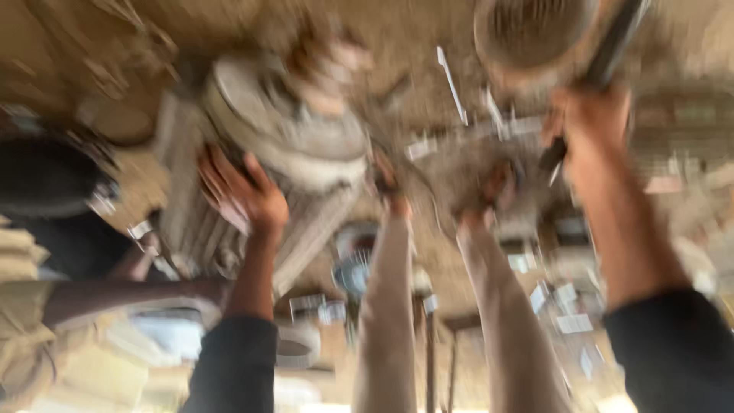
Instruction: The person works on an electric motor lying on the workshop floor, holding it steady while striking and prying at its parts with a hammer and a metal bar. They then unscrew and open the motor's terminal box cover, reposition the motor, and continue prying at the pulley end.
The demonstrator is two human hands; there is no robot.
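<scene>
Left hand [243, 195] lies with fingers spread on the ribbed motor [260, 176], its long axis slanting upper-right; right hand [587, 122] has fingers clamped on a dark tool handle [604, 57].

The picture is heavily blurred, so little can be told apart. Several small white rectangular pieces that look like labels or slips [567, 294] show in the lower right, between the middle forearms and the dark sleeve; another white tag-like piece [576, 323] sits just below them. More small pale rectangles [319, 306] lie at lower centre, beside the left dark sleeve. A pale slip [421, 147] lies near the middle of the frame. Whether any carry print cannot be told. No screens or signs are visible
</scene>
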